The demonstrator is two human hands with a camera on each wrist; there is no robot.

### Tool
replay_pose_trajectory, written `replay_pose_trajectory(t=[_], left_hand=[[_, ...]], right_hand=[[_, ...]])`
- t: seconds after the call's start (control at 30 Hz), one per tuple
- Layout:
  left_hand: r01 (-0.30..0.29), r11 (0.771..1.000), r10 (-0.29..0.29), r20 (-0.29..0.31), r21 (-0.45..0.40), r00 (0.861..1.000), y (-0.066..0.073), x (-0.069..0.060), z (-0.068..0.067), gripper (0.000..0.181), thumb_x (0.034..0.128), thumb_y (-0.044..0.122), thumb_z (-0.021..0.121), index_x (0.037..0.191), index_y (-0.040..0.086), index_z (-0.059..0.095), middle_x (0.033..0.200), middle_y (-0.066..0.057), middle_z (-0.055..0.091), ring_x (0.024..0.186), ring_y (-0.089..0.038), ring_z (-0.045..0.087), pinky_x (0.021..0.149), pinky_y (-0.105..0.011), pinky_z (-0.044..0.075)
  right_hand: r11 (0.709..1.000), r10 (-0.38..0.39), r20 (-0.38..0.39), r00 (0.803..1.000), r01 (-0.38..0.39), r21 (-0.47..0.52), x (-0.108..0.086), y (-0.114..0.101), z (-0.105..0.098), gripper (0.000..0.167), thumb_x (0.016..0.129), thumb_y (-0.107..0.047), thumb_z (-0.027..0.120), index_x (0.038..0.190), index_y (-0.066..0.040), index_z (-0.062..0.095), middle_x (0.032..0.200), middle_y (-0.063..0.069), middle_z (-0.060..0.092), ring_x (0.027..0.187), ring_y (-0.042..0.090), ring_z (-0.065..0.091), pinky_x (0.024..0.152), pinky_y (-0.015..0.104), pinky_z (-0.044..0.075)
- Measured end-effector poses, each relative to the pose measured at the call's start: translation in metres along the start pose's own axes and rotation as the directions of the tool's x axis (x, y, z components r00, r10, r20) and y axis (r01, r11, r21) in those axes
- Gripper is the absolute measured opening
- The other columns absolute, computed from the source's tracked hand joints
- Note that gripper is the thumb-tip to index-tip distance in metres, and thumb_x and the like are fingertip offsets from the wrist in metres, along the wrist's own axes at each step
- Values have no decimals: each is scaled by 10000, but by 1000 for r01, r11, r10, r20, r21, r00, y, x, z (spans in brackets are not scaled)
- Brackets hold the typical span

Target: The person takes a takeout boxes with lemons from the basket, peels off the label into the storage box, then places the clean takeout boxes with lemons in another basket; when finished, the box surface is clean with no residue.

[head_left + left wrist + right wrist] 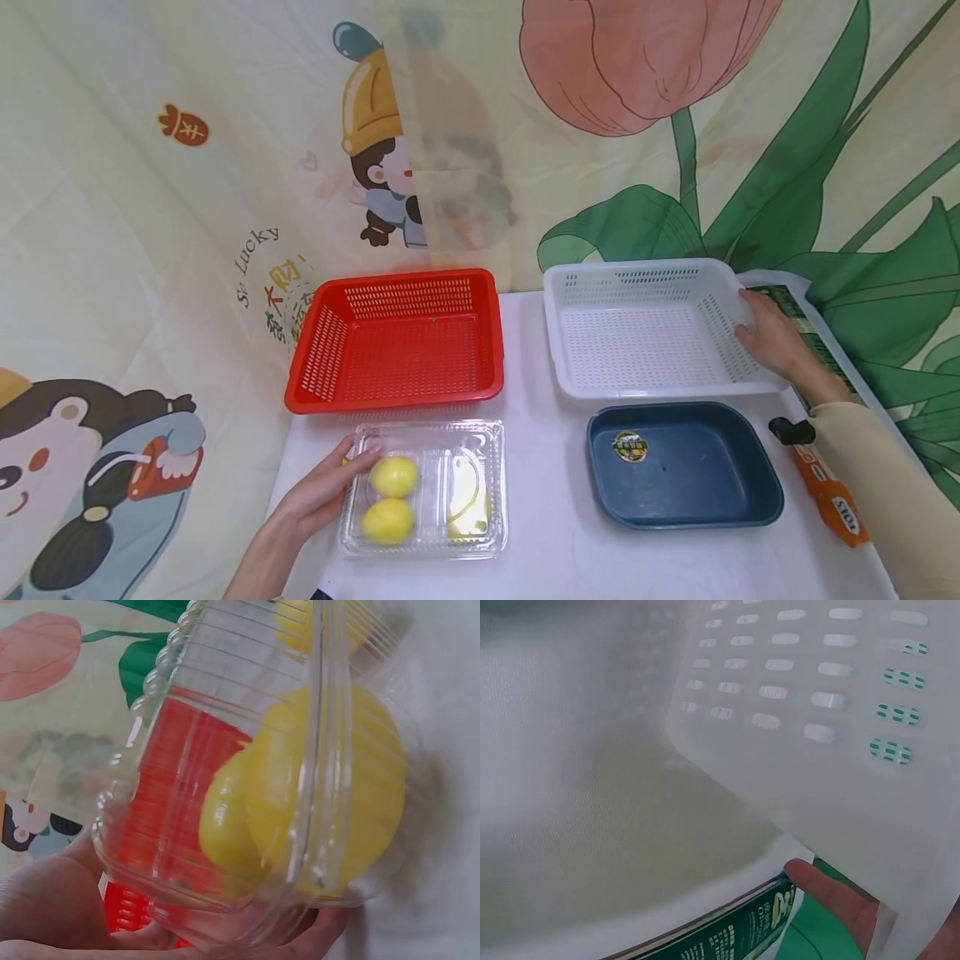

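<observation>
A clear plastic box [435, 490] with yellow lemons [394, 477] inside stands on the white table, and my left hand [318, 492] grips its left side, thumb over the top edge. In the left wrist view the lemons [326, 787] show through the ridged plastic wall, with the fingers beneath the box. My right hand [780, 337] holds the right rim of the white basket [645, 333], which has nothing in it. The right wrist view shows the slotted basket wall [780, 690] and a finger at its rim.
A red basket [408, 350] stands at the back left, above the clear box. In front of the white basket lies a dark blue tray [686, 467]. An orange object with a black top [825, 487] is beside my right sleeve, and a green printed item [817, 342] is behind the wrist.
</observation>
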State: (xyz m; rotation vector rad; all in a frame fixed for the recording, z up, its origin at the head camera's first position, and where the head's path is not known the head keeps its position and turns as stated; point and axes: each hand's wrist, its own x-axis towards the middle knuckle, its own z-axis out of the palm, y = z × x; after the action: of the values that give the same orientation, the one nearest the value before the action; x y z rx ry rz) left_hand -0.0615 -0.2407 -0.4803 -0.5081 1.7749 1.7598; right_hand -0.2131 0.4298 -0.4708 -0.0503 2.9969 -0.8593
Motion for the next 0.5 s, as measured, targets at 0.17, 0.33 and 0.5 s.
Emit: replay_pose_trajectory(t=[0.17,0.33,0.5], left_hand=[[-11,1000,12,4,-12,1000,-4,1,2,870,996,392,622,1638,162,83,1664,-165,81,1521,-362,47,1244,-627,11],[-7,1000,7,4,-29,1000,-2,1,3,880,994,407,627,1640,157,84,1667,-158,74,1523,-352,28,1247,-624,-7],[-13,1000,13,23,-16,1000,5,-5,3,909,1009,409,599,1642,138,4,1689,-155,26,1542,-354,-3,1243,-624,-31]], right_hand=[[1000,-12,-12,1000,12,6,0,0,0,660,1025,-55,419,1571,106,86,1543,441,181,1252,633,348,990,800,307],[1000,-12,-13,1000,13,9,0,1,1,655,1024,-51,418,1571,106,92,1531,443,202,1230,620,367,972,803,322],[1000,-17,-20,1000,17,2,1,2,1,650,1024,-49,424,1568,110,107,1518,446,223,1219,619,380,960,803,332]])
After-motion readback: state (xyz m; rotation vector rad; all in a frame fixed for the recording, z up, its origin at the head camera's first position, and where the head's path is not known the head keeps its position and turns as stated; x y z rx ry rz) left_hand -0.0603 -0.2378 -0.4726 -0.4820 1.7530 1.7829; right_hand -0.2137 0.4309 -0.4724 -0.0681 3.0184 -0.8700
